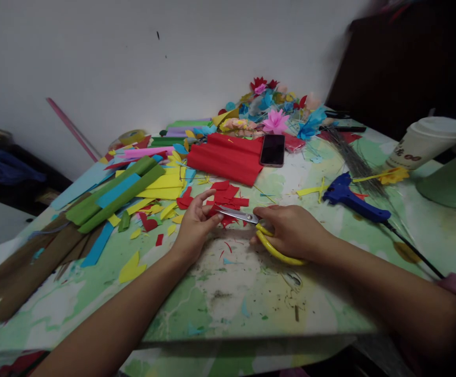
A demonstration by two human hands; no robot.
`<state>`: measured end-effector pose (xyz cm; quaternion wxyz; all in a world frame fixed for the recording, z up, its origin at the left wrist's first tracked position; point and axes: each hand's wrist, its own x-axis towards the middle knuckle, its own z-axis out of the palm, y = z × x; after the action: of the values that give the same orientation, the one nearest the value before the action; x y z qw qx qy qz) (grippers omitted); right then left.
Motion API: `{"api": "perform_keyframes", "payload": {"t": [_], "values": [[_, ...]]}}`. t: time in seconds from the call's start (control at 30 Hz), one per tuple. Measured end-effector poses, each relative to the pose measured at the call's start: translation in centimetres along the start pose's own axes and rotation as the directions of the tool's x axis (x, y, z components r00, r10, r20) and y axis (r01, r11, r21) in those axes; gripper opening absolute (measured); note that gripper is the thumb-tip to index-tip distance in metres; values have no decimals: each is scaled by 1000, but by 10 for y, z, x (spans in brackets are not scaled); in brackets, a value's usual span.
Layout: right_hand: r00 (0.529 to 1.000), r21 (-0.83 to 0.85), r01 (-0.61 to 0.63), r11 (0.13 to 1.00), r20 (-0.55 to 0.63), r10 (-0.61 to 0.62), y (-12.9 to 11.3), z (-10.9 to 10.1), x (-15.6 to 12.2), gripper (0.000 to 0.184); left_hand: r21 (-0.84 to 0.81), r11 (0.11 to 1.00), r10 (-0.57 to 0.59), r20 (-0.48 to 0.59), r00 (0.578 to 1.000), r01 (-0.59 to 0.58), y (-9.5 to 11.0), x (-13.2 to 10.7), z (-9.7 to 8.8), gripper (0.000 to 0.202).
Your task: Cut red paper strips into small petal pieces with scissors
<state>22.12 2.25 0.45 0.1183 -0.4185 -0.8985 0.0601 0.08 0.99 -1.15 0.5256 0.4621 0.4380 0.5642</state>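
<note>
My right hand [291, 230] grips yellow-handled scissors [247, 222] whose silver blades point left, closed around a small piece of red paper [219, 215]. My left hand [194, 222] pinches that red piece between thumb and fingers, just above the table [231, 293]. Cut red scraps [228, 195] lie right behind the blades. A larger folded red sheet [228, 157] rests farther back.
A blue glue gun [349, 199] with a cord lies at the right, near wire stems [354, 159] and a paper cup [428, 141]. A phone [273, 150], paper flowers [275, 107] and green, yellow and blue paper strips [121, 196] cover the back and left.
</note>
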Motion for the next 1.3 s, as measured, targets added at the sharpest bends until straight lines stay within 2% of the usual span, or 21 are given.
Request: {"api": "perform_keyframes", "payload": {"t": [0.37, 0.57, 0.8, 0.97, 1.17, 1.3], "values": [[999, 47, -32, 998, 5, 32, -1, -1, 0, 38, -3, 999, 42, -73, 996, -43, 6, 1, 0, 56], [998, 71, -57, 996, 14, 56, -1, 0, 1, 27, -26, 997, 66, -115, 991, -69, 6, 2, -2, 53], [999, 82, -41, 996, 5, 40, 0, 3, 0, 30, 5, 993, 117, -186, 976, -118, 4, 4, -4, 51], [999, 67, -43, 997, -5, 44, -2, 1, 0, 40, 8, 994, 109, -177, 978, -110, 5, 4, -3, 53], [1000, 46, -5, 999, -2, 5, -3, 0, 0, 44, -10, 997, 73, -96, 993, -74, 5, 1, 0, 61], [1000, 41, -2, 999, 2, 2, -2, 0, 0, 42, -33, 998, 59, -89, 994, -62, 6, 0, 2, 59]]}}
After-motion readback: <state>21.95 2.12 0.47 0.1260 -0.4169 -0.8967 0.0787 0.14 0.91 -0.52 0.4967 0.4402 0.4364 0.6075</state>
